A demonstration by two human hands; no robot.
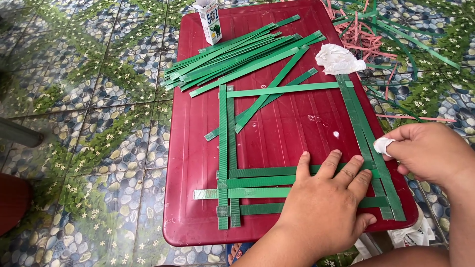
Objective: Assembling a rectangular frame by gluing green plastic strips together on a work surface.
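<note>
The left hand lies flat and open, fingers spread, pressing the woven green plastic strips onto the red desk near its front edge. The right hand is closed, pinching a small white wad just over the frame's right-hand strips. If the left palm lifts or slides, the loosely crossed strips would likely spring apart and lose their square. The small glue carton stands well apart, beside the loose strip bundle.
</note>
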